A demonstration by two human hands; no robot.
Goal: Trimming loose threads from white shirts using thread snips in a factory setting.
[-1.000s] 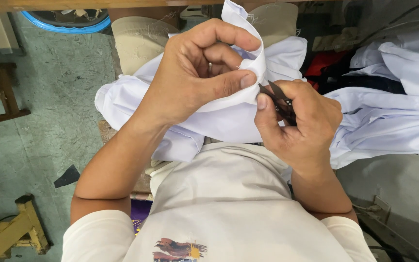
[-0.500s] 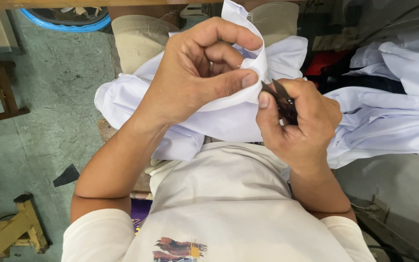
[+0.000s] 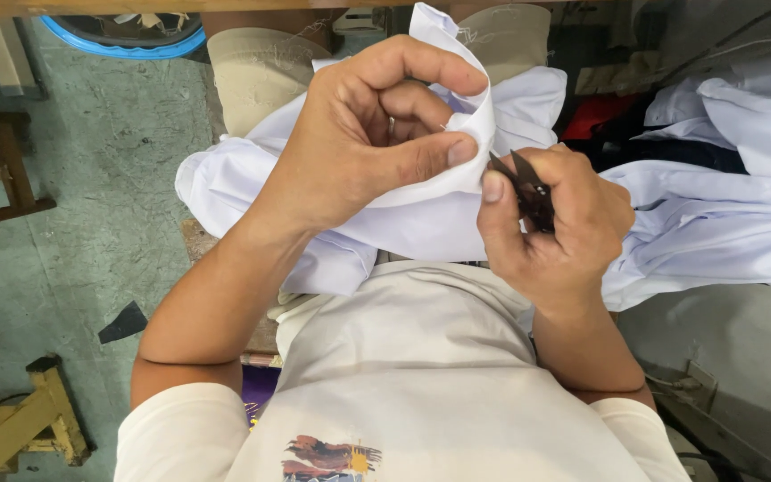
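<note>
Fingers: left hand (image 3: 363,147) pinches the shirt (image 3: 421,223) fold tight.
Clippers (image 3: 524,187): clenched in right hand (image 3: 555,236), tips right beside that fold.

White garment (image 3: 421,223), bunched; dark snips (image 3: 528,192), seemingly open.

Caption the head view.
Left hand pinches a white garment while right hand holds dark snips beside it.

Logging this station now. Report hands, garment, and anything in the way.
Left hand pinches a fold of the white garment. Right hand grips dark thread snips, tips at the fold. More white garments heaped alongside; nothing between snips and fabric.
</note>
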